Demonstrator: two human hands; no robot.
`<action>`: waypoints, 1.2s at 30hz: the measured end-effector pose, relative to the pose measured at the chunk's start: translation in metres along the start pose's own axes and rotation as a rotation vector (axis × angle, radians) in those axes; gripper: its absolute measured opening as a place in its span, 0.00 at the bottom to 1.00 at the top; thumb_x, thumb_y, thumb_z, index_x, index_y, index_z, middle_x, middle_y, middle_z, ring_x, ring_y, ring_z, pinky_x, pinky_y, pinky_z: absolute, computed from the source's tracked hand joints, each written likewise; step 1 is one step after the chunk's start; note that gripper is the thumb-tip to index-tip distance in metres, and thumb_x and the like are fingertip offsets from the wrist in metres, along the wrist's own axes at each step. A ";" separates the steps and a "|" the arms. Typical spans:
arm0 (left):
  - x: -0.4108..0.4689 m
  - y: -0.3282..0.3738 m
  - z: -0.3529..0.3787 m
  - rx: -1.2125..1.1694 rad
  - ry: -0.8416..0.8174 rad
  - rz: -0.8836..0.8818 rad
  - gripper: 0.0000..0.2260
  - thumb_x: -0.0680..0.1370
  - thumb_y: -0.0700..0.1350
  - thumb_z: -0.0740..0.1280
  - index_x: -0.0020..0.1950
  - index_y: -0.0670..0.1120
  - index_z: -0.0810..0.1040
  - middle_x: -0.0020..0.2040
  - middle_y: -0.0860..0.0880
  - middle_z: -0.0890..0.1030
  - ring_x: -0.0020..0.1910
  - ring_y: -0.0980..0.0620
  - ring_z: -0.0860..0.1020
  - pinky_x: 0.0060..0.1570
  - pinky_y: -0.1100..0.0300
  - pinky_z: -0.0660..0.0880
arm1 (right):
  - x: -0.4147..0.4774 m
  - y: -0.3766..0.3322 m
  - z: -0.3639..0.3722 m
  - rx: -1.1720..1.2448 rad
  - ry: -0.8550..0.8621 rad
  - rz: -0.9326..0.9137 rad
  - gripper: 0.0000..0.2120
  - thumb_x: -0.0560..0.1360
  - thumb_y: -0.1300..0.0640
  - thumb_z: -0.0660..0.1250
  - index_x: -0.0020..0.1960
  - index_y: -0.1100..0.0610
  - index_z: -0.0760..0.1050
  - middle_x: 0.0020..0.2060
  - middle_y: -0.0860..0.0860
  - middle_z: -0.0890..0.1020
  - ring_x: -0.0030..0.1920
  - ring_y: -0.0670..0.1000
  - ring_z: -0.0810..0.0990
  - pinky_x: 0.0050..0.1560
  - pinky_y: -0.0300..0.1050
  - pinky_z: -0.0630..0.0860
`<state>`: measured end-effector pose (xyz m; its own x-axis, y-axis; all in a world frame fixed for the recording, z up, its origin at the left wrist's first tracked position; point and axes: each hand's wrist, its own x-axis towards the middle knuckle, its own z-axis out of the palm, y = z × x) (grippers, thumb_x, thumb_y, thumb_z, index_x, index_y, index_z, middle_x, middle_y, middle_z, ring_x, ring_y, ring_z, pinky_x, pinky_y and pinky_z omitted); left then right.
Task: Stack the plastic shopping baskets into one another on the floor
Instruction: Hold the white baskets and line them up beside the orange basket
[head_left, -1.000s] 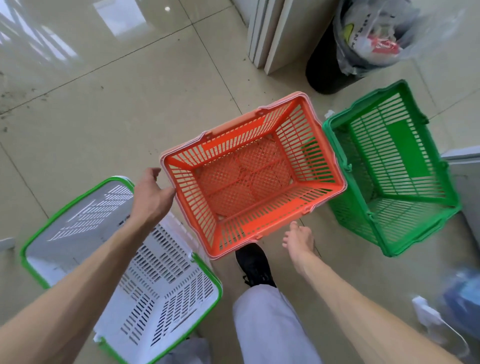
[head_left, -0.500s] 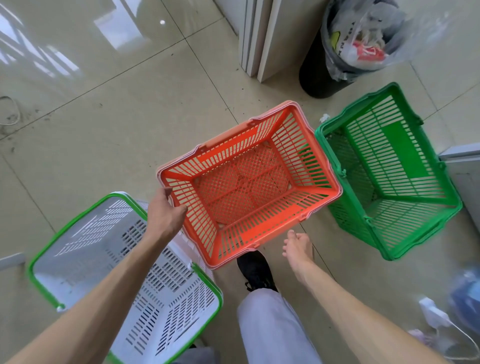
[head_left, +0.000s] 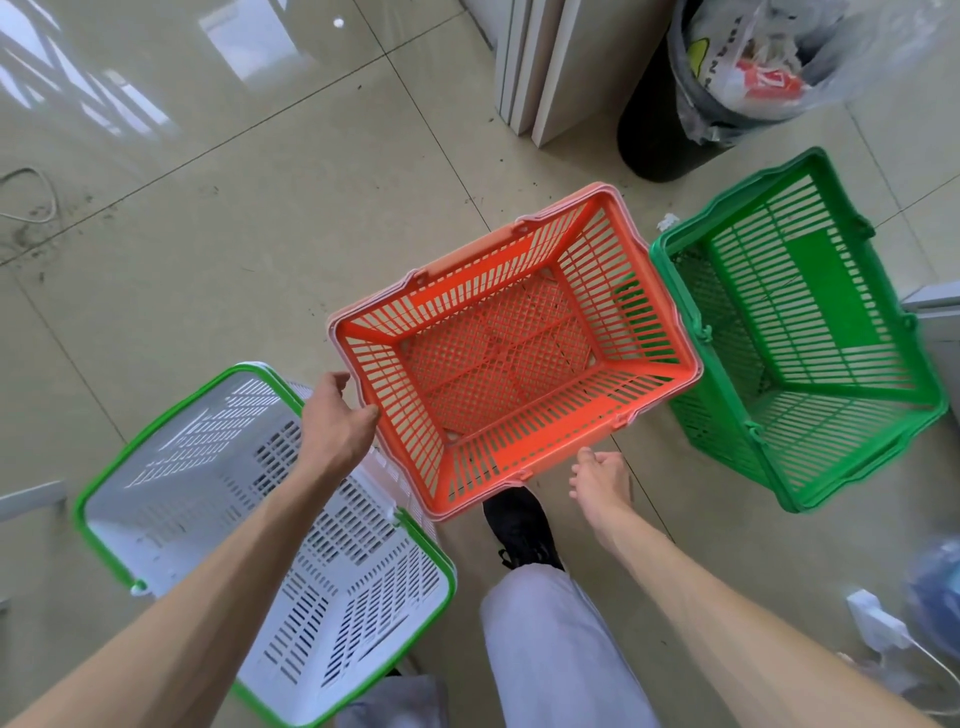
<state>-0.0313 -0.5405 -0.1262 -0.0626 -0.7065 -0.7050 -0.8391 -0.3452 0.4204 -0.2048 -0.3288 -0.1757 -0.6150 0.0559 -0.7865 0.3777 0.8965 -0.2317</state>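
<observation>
Orange basket (head_left: 511, 358) rim gripped by left hand (head_left: 335, 423).

Only unreadable dark print on the clear bin bag (head_left: 727, 78).

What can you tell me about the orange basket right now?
The orange basket is slotted plastic with a lattice floor, a paler rim and handles folded flat along it. It sits open-side up and empty, between the white basket and the green basket, nested in neither. The left hand has a grip on its near-left rim; the right hand hovers open just short of its near edge.
</observation>
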 end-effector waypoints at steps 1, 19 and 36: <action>0.000 -0.002 0.000 -0.003 -0.004 -0.003 0.33 0.74 0.48 0.72 0.74 0.39 0.64 0.72 0.41 0.70 0.70 0.43 0.71 0.67 0.49 0.67 | -0.003 0.000 0.000 -0.002 -0.005 0.005 0.14 0.80 0.52 0.57 0.46 0.64 0.72 0.46 0.62 0.82 0.48 0.62 0.82 0.56 0.61 0.78; -0.011 -0.050 0.005 0.062 0.207 -0.213 0.26 0.73 0.39 0.66 0.71 0.41 0.66 0.68 0.42 0.74 0.56 0.46 0.75 0.55 0.52 0.70 | -0.016 0.009 0.024 -0.163 -0.033 -0.020 0.13 0.78 0.52 0.55 0.43 0.61 0.71 0.41 0.60 0.80 0.40 0.56 0.76 0.48 0.50 0.76; -0.075 -0.273 -0.072 -0.303 0.142 -0.931 0.22 0.75 0.40 0.70 0.64 0.27 0.72 0.64 0.31 0.75 0.64 0.32 0.73 0.62 0.45 0.68 | -0.159 -0.039 0.168 -0.807 -0.499 -0.595 0.23 0.77 0.63 0.59 0.70 0.69 0.61 0.65 0.64 0.73 0.63 0.63 0.75 0.59 0.54 0.73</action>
<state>0.2415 -0.4372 -0.1469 0.6342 -0.1336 -0.7616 -0.3454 -0.9301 -0.1245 -0.0054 -0.4462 -0.1373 -0.1330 -0.4966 -0.8577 -0.5553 0.7542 -0.3505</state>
